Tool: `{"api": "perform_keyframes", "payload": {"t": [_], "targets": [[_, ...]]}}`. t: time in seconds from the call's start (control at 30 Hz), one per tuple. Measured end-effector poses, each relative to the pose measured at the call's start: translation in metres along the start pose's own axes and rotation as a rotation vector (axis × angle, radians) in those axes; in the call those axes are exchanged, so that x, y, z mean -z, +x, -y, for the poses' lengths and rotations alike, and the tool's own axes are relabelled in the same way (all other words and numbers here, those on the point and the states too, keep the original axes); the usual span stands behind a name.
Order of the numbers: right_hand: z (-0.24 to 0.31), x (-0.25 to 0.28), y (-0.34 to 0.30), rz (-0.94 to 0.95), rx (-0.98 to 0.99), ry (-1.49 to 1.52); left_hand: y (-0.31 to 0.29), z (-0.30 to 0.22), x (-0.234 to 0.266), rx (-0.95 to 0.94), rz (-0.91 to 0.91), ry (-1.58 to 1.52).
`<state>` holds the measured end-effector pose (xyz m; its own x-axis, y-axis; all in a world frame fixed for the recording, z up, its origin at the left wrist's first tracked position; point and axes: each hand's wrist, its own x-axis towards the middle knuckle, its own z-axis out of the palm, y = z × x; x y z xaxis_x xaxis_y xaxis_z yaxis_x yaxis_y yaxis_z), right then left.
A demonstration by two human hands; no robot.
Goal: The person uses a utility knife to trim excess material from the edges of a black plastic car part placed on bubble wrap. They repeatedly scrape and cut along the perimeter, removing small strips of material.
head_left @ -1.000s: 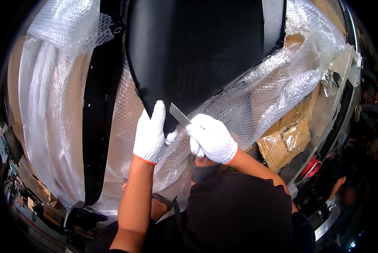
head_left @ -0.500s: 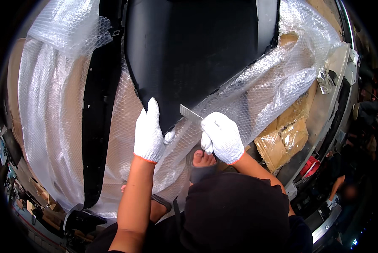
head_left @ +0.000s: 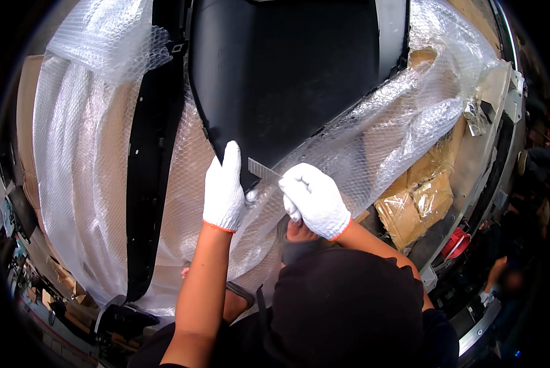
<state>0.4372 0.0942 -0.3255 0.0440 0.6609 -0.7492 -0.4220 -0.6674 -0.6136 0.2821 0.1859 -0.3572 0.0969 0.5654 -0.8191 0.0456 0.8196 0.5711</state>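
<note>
A large black panel (head_left: pixel 287 73) with a smooth face narrows to a corner near me. My left hand (head_left: pixel 224 193), in a white knitted glove, grips that corner, its thumb along the top and a fingertip showing past the far side. My right hand (head_left: pixel 315 199), gloved the same way, pinches a bare snap-off blade (head_left: pixel 263 170), grey and scored into segments. The blade lies over the panel's lower right edge, close to the corner; whether it touches the surface I cannot tell. Bubble wrap (head_left: pixel 342 150) spreads under the panel.
Left of the panel lies a long narrow black strip (head_left: pixel 145 184) on more bubble wrap (head_left: pixel 72 159). Crumpled brown cardboard (head_left: pixel 416 208) and a metal edge (head_left: pixel 471 196) are on the right, with a red object (head_left: pixel 455 243) beyond. My sandalled foot (head_left: pixel 301 236) is close below the blade.
My right hand and the blade have moved slightly left toward the panel's corner. My left hand keeps its grip, and the whole view has shifted a little to the right.
</note>
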Motion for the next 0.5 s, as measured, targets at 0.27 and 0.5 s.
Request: {"api": "perform_keyframes", "payload": {"t": [0.27, 0.5], "targets": [[0.009, 0.006, 0.004, -0.154, 0.016, 0.015, 0.001, -0.014, 0.012, 0.113, 0.297, 0.081], [0.021, 0.036, -0.003, -0.255, 0.536, -0.237, 0.000, -0.002, 0.008, 0.042, 0.169, -0.023]]}}
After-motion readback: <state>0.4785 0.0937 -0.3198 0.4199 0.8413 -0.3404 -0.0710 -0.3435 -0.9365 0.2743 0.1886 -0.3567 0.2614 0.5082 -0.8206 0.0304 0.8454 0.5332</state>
